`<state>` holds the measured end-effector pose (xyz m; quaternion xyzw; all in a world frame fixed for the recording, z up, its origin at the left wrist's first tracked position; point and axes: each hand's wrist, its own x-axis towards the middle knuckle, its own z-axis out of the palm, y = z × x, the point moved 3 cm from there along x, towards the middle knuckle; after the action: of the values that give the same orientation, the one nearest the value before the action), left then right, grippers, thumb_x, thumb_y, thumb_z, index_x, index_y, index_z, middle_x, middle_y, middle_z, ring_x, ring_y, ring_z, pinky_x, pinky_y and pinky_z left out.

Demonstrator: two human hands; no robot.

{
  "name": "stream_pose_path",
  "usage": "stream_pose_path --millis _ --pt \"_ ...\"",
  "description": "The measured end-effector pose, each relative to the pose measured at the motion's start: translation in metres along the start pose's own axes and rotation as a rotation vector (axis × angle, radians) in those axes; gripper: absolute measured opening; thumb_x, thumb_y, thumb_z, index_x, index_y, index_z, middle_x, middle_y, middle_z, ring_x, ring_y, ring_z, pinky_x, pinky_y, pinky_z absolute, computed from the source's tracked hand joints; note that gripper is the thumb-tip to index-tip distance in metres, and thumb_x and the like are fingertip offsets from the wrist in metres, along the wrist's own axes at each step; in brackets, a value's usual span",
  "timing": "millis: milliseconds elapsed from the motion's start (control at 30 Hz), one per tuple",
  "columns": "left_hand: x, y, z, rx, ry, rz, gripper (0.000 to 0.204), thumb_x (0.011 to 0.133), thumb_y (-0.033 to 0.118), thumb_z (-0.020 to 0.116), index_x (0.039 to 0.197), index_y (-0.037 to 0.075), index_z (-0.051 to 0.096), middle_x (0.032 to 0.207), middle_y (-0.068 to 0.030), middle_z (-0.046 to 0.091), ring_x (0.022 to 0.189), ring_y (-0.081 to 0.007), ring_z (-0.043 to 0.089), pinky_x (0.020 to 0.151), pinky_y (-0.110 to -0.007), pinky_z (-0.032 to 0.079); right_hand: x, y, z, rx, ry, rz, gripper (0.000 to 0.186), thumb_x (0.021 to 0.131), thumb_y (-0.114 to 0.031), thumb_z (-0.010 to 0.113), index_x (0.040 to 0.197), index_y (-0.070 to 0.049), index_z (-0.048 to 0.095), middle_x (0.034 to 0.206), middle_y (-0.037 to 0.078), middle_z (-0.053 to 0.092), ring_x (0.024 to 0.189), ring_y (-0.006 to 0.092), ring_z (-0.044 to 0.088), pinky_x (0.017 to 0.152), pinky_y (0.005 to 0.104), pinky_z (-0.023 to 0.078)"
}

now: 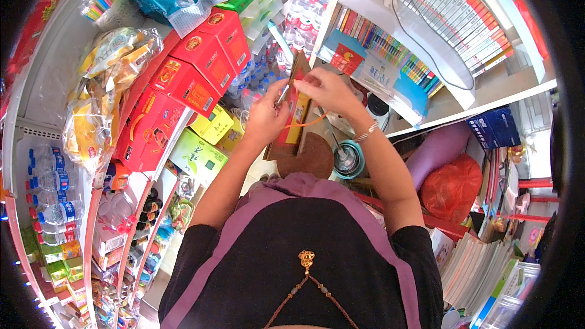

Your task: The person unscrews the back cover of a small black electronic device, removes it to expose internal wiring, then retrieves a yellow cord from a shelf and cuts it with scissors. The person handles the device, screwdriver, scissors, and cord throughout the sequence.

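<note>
My left hand (269, 116) is closed around a thin silvery object (281, 94), held against the left side of an upright brown cardboard piece with a red and yellow face (291, 136). Just right of it, my right hand (323, 91) has its fingers bent and pinched near the cardboard's upper part; what they hold is hidden. An orange band or cord (306, 125) stretches across below both hands. A brown round seat (317, 157) lies under the cardboard, beside a teal basin (353, 164) with a metal object in it.
Stacked red boxes (192, 76), bagged yellow packets (91, 109) and bottles (55, 180) fill shelves at left. Behind the hands are bottled-water packs (304, 18). A white shelf unit (439, 113) holding small packs stands at upper right, above a red bag (451, 186) and stacked papers (469, 274).
</note>
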<state>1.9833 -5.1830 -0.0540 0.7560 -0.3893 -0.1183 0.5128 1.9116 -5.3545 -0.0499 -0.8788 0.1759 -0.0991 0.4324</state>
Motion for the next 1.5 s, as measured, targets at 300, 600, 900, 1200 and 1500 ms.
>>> stream_pose_path --millis 300,600,900,1200,1500 --pt "-0.01 -0.021 0.013 -0.132 -0.039 -0.096 0.042 0.079 0.011 0.066 0.12 0.003 0.058 0.076 -0.007 0.063 0.067 -0.0114 0.058 0.063 -0.028 0.047 -0.003 0.018 0.045 0.202 -0.029 0.158 0.039 0.082 -0.035 0.066 0.088 0.003 0.057 0.078 0.018 0.064 0.072 0.0265 0.063 0.065 0.0376 0.049" --pt "-0.04 -0.094 0.076 -0.297 -0.232 -0.346 0.058 0.074 0.006 0.067 0.129 0.004 0.048 0.076 -0.0009 0.055 0.067 -0.0089 0.053 0.064 -0.024 0.045 -0.029 0.076 0.09 0.069 0.03 0.322 0.028 0.082 -0.024 0.059 0.089 0.003 0.055 0.077 0.023 0.063 0.074 0.0367 0.063 0.067 0.0426 0.049" --pt "-0.074 -0.147 0.113 -0.533 -0.383 -0.597 0.062 0.074 0.01 0.074 0.129 0.007 0.045 0.089 -0.0032 0.057 0.079 -0.0117 0.055 0.07 -0.026 0.048 -0.071 0.133 0.14 0.123 0.093 0.445 0.026 0.081 -0.02 0.06 0.089 0.004 0.055 0.081 0.024 0.063 0.079 0.0395 0.063 0.072 0.0435 0.049" --pt "-0.098 -0.215 0.159 -0.533 -0.39 -0.604 0.056 0.082 0.016 0.072 0.13 0.004 0.048 0.104 -0.006 0.06 0.089 -0.0141 0.058 0.078 -0.028 0.048 -0.077 0.165 0.156 0.14 0.196 0.553 0.024 0.082 -0.021 0.06 0.09 0.002 0.056 0.083 0.022 0.065 0.079 0.0384 0.064 0.072 0.0441 0.05" --pt "-0.071 -0.219 0.154 -0.609 -0.376 -0.67 0.045 0.085 0.018 0.07 0.123 -0.002 0.055 0.106 -0.0087 0.065 0.093 -0.0143 0.061 0.082 -0.028 0.049 -0.06 0.192 0.149 0.057 0.021 0.496 0.023 0.089 -0.026 0.055 0.099 -0.005 0.051 0.086 0.021 0.065 0.082 0.0414 0.062 0.071 0.0483 0.048"
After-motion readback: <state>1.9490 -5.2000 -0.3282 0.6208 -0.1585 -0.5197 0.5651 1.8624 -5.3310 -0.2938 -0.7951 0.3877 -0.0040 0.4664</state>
